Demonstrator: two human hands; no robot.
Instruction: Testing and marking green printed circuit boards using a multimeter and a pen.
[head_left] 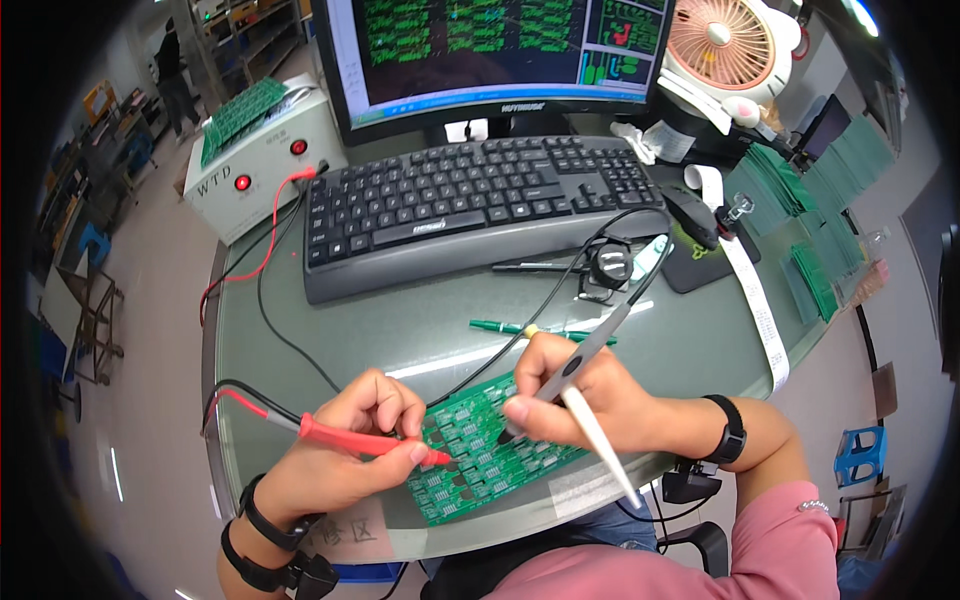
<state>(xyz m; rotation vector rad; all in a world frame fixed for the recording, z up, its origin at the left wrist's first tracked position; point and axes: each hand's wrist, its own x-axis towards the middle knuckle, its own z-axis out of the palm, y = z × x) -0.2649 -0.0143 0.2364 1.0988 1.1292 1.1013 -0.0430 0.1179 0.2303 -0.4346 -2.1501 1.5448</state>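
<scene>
My left hand (340,445) is closed around a red test probe (365,438), whose tip points at the green circuit board (490,468) and seems to touch it. In my right hand (610,405) is a grey pen-shaped probe (592,345) with a black cable, its dark tip down at the board. A slim white stick (600,440) also sits in that hand, slanting toward the table's front edge. The board lies tilted on the tabletop between both hands, small parts in repeated rows across it. My right fingers hide its upper right part.
Behind the board lie a green pen (497,326) and a small black round device (610,264). A black keyboard (470,200), monitor (500,110) and mouse (692,218) stand farther back. Left is a white box (265,175) with red and black leads; right are stacked green boards (810,280).
</scene>
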